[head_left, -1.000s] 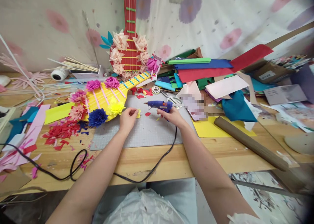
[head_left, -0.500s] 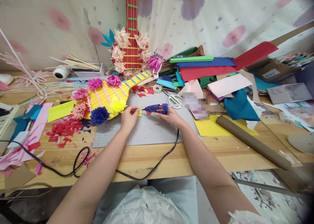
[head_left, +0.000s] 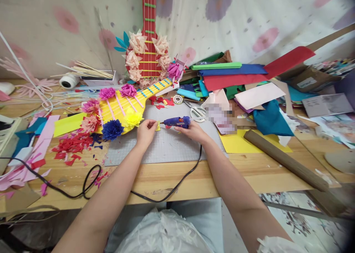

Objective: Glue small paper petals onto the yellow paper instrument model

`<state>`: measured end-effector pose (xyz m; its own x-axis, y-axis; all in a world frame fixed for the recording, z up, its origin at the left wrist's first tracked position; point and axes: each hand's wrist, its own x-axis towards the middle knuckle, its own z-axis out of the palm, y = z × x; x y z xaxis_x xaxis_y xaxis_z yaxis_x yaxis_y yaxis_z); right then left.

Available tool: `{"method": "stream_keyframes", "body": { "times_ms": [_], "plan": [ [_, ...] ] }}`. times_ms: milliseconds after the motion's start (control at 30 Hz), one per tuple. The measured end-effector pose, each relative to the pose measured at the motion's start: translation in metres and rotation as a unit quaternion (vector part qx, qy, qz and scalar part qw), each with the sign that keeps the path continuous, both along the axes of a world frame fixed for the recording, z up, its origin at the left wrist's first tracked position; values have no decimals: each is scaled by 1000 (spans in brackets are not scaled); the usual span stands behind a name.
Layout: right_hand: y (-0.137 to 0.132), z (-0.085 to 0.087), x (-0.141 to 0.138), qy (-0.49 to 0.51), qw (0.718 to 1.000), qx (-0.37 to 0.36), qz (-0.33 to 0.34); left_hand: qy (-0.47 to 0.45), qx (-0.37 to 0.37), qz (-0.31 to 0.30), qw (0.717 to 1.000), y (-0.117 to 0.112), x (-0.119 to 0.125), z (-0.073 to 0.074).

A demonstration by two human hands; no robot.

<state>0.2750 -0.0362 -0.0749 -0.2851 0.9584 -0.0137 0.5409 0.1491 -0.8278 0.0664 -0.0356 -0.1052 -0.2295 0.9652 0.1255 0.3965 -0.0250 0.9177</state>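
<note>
Over grey mat (head_left: 172, 151) near clock centre, left hand (head_left: 146, 132) pinches small yellow piece (head_left: 158, 126); right hand (head_left: 195, 132) grasps blue glue gun (head_left: 177, 122), nozzle (head_left: 162, 123) toward nine, contact unclear. Likely gluing step; next move calls for steady nozzle. Flowered yellow guitar (head_left: 122, 105) near ten.

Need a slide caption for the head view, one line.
Right hand points a blue glue gun at a yellow piece pinched in the left hand.
</note>
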Motion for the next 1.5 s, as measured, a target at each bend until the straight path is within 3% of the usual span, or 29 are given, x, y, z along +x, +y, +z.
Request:
{"method": "stream_keyframes", "body": {
  "times_ms": [667,1500],
  "plan": [
    [0,3,-3,39,999,12,-10,19,-4,-10,1000,-4,2,7],
    [0,4,5,-1,1000,-9,-1,-15,-3,0,1000,0,0,1]
  ]
}}
